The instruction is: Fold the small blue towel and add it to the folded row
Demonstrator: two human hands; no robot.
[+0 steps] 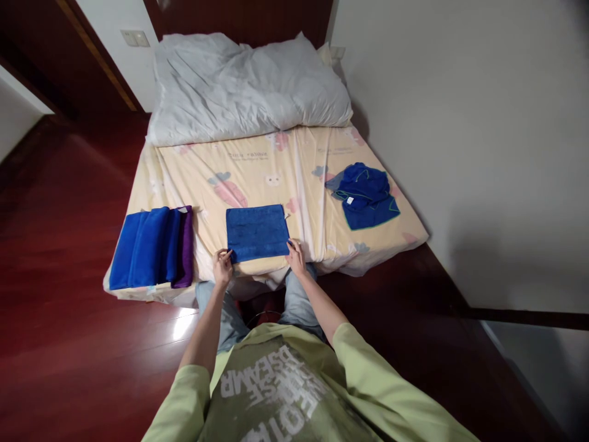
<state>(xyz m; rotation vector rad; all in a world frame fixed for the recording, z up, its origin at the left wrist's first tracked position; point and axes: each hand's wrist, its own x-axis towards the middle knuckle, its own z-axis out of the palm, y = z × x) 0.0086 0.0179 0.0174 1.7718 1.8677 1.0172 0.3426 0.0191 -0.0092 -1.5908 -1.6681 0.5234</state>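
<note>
A blue cloth [257, 231] lies flat as a rectangle near the bed's front edge. My left hand [223, 265] pinches its near left corner, and my right hand [296, 254] pinches its near right corner. To the left, folded blue towels [146, 247] lie side by side, with a folded purple towel [185, 248] at their right. On the right side of the bed sits a loose, crumpled pile of dark blue cloths [365, 193] with green edging and a small white tag.
The bed [257, 172] has a pale yellow sheet with carrot prints. A bunched white quilt [251, 86] lies across its far end, before a dark headboard [243, 18]. A wall [464, 153] runs along the right, and dark red floor [69, 245] shows at left.
</note>
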